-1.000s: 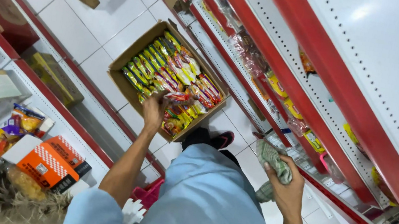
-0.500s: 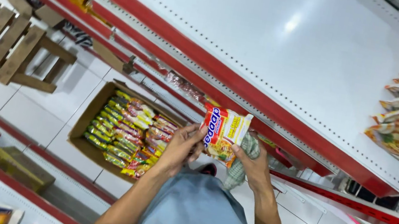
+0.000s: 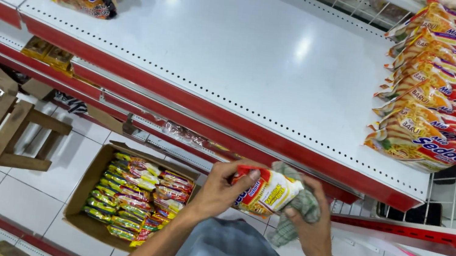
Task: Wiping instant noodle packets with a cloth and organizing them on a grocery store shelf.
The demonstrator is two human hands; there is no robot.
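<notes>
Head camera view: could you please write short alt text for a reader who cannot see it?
Two bare hands hold a red and yellow noodle packet in front of a white shelf; the right hand also holds a checked cloth. Below the left hand, an open cardboard box of packets stands on the tiled floor.

Setting: retail shop aisle. White perforated shelf (image 3: 240,56) with red edging, stacked noodle packets (image 3: 437,95). Open stock carton (image 3: 130,198) on tiled floor (image 3: 37,201).

I wear a pale blue garment that fills the bottom of the view, smooth and plain, without any print or pattern showing. My forearms are bare from below the elbow down, with no sleeves reaching them. My left hand (image 3: 220,191) and right hand (image 3: 310,225) carry no gloves, rings or watch that I can see.
</notes>
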